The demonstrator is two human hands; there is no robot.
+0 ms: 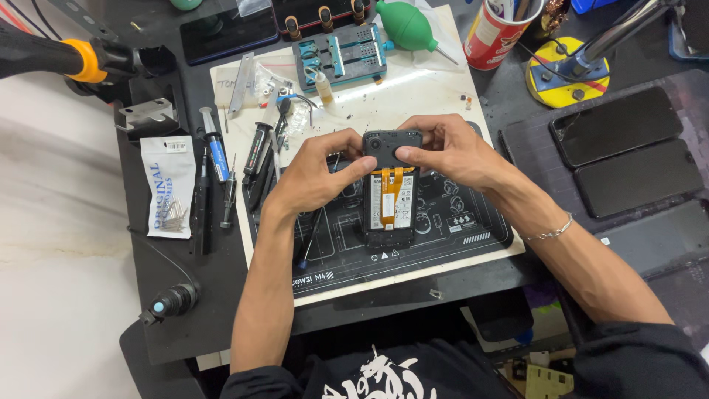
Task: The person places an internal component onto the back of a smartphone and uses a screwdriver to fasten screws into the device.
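While both hands pinch its top end, the phone lies back-up on the dark mat, cover off, showing a white battery crossed by an orange ribbon and a black camera plate under the fingertips. The left hand grips the top left corner with thumb and forefinger. The right hand presses its thumb on the plate, fingers curled behind the top edge.

Two bare forearms, uncovered from wrist to above the elbow. Thin silver chain bracelet around the wrist of the right hand. No ring or watch visible on the left hand. Black short-sleeved shirt with a white brush-stroke graphic on the chest.
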